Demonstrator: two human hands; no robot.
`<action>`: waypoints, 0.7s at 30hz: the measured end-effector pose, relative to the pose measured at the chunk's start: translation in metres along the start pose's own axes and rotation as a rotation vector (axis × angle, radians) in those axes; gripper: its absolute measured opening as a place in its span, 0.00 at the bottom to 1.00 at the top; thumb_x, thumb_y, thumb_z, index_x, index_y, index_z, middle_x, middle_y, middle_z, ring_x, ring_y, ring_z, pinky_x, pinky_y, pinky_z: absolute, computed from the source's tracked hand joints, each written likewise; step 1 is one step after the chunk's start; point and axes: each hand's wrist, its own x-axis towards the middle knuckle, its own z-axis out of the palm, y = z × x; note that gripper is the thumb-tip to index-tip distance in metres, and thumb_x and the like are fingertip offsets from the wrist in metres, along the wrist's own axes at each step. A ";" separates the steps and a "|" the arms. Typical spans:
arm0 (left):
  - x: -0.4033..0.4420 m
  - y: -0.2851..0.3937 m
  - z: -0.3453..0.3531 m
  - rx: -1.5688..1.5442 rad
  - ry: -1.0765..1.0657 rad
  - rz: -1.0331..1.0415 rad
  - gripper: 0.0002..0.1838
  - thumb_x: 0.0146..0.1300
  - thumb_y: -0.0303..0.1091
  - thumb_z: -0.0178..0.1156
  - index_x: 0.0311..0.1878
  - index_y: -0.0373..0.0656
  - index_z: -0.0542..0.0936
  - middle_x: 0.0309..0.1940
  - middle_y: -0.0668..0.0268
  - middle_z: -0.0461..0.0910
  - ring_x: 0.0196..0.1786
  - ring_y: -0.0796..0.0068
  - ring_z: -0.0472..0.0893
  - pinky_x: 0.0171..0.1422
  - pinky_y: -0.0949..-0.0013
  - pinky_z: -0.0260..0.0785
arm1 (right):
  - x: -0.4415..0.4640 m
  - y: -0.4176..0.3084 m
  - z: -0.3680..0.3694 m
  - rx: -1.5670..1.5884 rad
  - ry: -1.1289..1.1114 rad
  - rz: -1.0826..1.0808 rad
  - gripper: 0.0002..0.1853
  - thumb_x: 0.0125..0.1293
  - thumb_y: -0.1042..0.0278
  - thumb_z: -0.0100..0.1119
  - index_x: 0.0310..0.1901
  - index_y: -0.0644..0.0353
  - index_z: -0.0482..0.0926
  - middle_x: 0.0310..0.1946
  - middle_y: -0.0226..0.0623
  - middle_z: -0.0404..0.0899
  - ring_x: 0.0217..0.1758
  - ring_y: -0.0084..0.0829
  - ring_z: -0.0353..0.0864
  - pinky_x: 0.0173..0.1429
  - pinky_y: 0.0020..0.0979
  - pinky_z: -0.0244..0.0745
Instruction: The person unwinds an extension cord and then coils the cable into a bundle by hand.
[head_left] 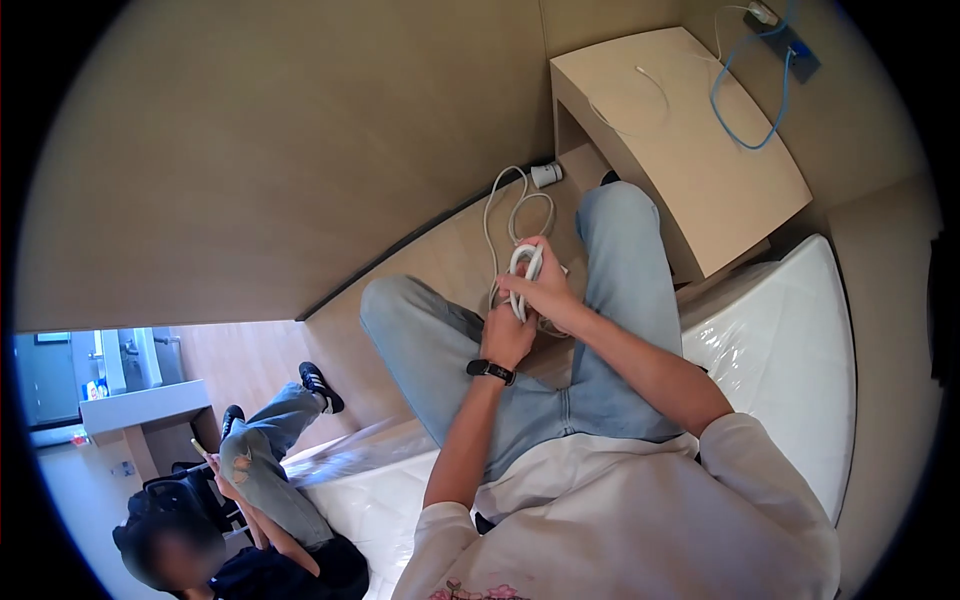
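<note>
A white cable point(521, 262), gathered in loops, is held between my hands above my lap. My left hand point(508, 338), below a black wristband, has its fingers closed around the bottom of the loops. Slightly higher and to the right, my right hand point(546, 287) grips the same bundle, its fingers wrapped on the coils. A loose length of cord point(488, 215) curves from the bundle over the floor towards a white plug-like piece point(546, 175) by the wall. My fingers partly hide the bundle.
A light wooden desk or cabinet point(690, 140) stands at upper right, with a thin white cable point(665, 95) on top. A blue cable point(714, 100) hangs from a wall socket point(785, 45). I sit on a plastic-wrapped mattress point(780, 330). Another person point(285, 500) sits at lower left.
</note>
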 end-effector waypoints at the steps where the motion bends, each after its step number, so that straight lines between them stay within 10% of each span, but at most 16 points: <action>1: 0.001 0.004 0.000 0.004 -0.004 0.004 0.14 0.59 0.36 0.59 0.39 0.33 0.79 0.31 0.43 0.80 0.39 0.40 0.79 0.43 0.47 0.71 | 0.001 -0.001 0.000 0.003 0.006 -0.002 0.27 0.55 0.73 0.67 0.52 0.57 0.61 0.30 0.29 0.69 0.33 0.21 0.75 0.35 0.28 0.74; 7: -0.002 0.030 -0.005 0.012 0.307 0.076 0.13 0.50 0.33 0.66 0.33 0.32 0.80 0.25 0.48 0.80 0.32 0.47 0.82 0.37 0.55 0.72 | 0.005 -0.019 0.002 0.272 0.114 -0.063 0.20 0.59 0.77 0.61 0.47 0.57 0.61 0.25 0.27 0.66 0.18 0.19 0.68 0.26 0.26 0.72; 15: -0.012 0.059 -0.006 0.262 0.684 0.345 0.24 0.44 0.28 0.68 0.48 0.40 0.77 0.48 0.50 0.76 0.49 0.53 0.79 0.45 0.58 0.71 | 0.007 -0.040 -0.014 0.640 0.236 0.017 0.15 0.61 0.80 0.57 0.38 0.52 0.60 0.17 0.23 0.60 0.14 0.17 0.56 0.25 0.27 0.65; 19: -0.002 0.042 -0.002 0.410 0.597 0.504 0.19 0.48 0.28 0.67 0.46 0.38 0.78 0.37 0.50 0.79 0.40 0.53 0.81 0.39 0.58 0.72 | 0.004 -0.034 -0.018 0.582 0.058 -0.008 0.14 0.62 0.78 0.57 0.41 0.53 0.61 0.23 0.26 0.65 0.18 0.19 0.66 0.25 0.28 0.72; 21: 0.000 0.029 0.006 -0.086 0.285 0.133 0.13 0.57 0.30 0.64 0.43 0.34 0.78 0.25 0.57 0.79 0.30 0.60 0.82 0.31 0.62 0.72 | 0.000 -0.036 -0.013 0.352 -0.026 0.005 0.16 0.62 0.75 0.61 0.46 0.57 0.65 0.28 0.31 0.73 0.22 0.21 0.74 0.29 0.28 0.74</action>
